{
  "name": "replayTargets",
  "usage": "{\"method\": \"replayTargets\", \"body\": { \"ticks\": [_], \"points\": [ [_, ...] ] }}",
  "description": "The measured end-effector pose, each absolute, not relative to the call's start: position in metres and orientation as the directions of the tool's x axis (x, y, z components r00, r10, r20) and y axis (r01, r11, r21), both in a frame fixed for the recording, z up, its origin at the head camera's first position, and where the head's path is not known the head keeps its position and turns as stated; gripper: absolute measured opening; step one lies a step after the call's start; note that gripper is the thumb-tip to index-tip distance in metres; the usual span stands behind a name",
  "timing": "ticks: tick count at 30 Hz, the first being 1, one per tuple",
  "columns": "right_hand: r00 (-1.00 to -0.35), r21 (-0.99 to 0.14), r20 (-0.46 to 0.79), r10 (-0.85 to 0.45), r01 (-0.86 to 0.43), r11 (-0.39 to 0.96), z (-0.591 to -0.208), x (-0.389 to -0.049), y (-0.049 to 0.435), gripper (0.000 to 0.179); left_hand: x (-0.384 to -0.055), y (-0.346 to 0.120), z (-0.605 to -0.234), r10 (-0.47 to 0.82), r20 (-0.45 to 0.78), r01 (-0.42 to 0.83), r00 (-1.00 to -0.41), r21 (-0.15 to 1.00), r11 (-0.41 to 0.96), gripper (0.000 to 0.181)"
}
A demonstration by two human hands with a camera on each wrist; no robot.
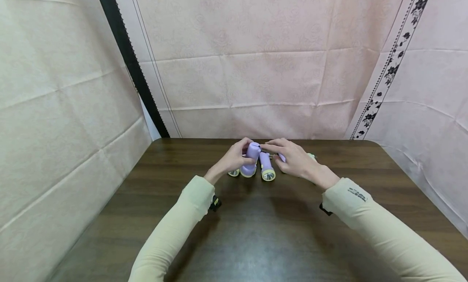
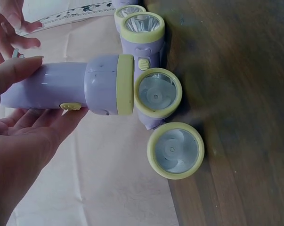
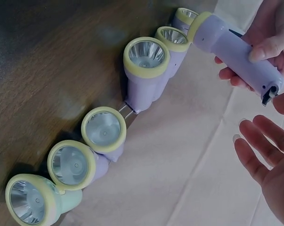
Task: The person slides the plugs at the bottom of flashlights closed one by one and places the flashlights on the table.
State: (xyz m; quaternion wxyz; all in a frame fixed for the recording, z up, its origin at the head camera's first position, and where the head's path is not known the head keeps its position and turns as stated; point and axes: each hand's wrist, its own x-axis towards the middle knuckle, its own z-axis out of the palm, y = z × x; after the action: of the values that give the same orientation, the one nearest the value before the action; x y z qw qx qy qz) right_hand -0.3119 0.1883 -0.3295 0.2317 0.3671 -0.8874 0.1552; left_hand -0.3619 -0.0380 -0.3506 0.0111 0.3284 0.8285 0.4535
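1. Below my left fingers, leftmost torch (image 2: 174,150) and second torch (image 2: 158,92) lie on the table (image 1: 248,233). Their tails are hidden; I cannot tell if they are done.
2. My left hand (image 1: 231,159) clamps thumb and fingers round the held torch (image 1: 251,154), above the row, its tail metal (image 3: 270,95) towards my right fingers.
3. Between both hands' fingers lies the middle torch (image 1: 267,166), prongs (image 3: 129,115) out by its tail.
4. My right hand (image 1: 292,158) grips nothing, fingers apart near that tail metal; contact is unclear. I judge this torch mid-work.
5. Under and beyond my right fingers lie two purple torches (image 3: 104,127) and a green torch (image 3: 44,201); perhaps left for later.
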Motion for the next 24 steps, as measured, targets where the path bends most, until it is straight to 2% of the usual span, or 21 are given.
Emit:
{"method": "replayTargets", "body": {
  "ticks": [9,24],
  "points": [
    [-0.62,-0.083,0.515,-0.592,-0.723,0.685,-0.3307,-0.3082,0.1855,0.048,-0.3578,-0.0388,-0.3491,0.571,0.297,0.549,-0.766,0.764,0.339,0.046],
    [-0.616,-0.137,0.538,-0.575,-0.737,0.662,-0.3281,-0.3071,0.1815,0.054,-0.3519,-0.0315,-0.3439,0.572,0.335,0.584,-0.749,0.74,0.332,0.044]
  ]
}}
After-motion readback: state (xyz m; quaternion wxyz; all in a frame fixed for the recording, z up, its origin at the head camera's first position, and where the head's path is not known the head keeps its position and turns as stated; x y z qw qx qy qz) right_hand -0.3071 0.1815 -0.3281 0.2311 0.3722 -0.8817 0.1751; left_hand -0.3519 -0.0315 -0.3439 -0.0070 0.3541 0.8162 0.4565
